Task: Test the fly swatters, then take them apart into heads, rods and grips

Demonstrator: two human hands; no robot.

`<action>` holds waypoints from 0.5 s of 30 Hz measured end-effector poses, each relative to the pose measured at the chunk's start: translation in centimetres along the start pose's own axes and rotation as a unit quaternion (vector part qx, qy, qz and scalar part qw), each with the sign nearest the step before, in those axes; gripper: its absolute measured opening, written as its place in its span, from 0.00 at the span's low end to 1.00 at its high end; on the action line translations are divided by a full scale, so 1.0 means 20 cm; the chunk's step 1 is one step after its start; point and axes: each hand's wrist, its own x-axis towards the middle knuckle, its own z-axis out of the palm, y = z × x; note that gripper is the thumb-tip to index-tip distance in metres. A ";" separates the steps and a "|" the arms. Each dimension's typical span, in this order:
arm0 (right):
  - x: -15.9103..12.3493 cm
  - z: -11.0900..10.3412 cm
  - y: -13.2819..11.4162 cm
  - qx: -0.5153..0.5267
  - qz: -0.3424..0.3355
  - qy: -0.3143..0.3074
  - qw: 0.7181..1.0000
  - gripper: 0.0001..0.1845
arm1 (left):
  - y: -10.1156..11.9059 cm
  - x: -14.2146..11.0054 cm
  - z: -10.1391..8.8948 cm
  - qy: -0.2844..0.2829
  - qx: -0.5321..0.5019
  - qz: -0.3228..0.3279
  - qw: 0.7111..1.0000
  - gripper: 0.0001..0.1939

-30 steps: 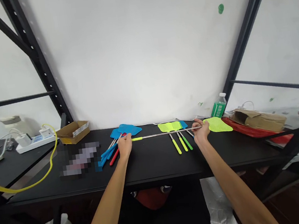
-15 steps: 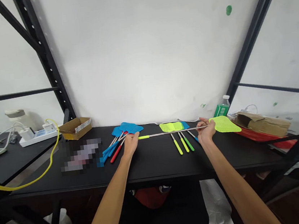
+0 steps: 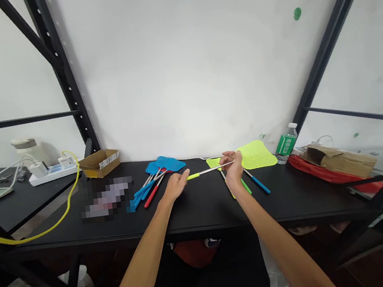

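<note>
I hold a yellow-green fly swatter (image 3: 255, 154) with a telescopic metal rod level above the black shelf (image 3: 199, 210). My left hand (image 3: 176, 186) is closed on its yellow-green grip end. My right hand (image 3: 233, 166) pinches the rod just beside the mesh head. The rod between my hands is short. Under my right hand lie other yellow-green swatters (image 3: 215, 162) with green and blue handles (image 3: 260, 185). A bunch of blue swatters (image 3: 161, 166) with blue and red handles lies to the left of my left hand.
A green-labelled bottle (image 3: 285, 141) stands at the back right, next to a red bag and brown cardboard (image 3: 340, 162). A small open carton (image 3: 99, 162), a power strip (image 3: 50, 172) and a yellow cable (image 3: 48, 231) lie at the left. Black rack posts rise on both sides.
My right hand moved left toward my left hand, and the swatter's rod got much shorter. The mesh head came left with it and rose slightly.
</note>
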 end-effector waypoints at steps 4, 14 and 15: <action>0.06 0.02 -0.06 -0.033 0.004 -0.074 0.997 0.32 | 0.01 -0.01 0.04 -0.067 0.009 0.062 0.996 0.30; 0.08 0.19 -0.12 -0.088 0.021 -0.220 0.971 0.36 | 0.02 -0.02 0.06 -0.081 -0.022 0.045 0.995 0.31; 0.08 0.22 -0.14 -0.090 0.019 -0.245 0.965 0.37 | 0.03 -0.02 0.06 -0.087 -0.027 0.045 0.995 0.31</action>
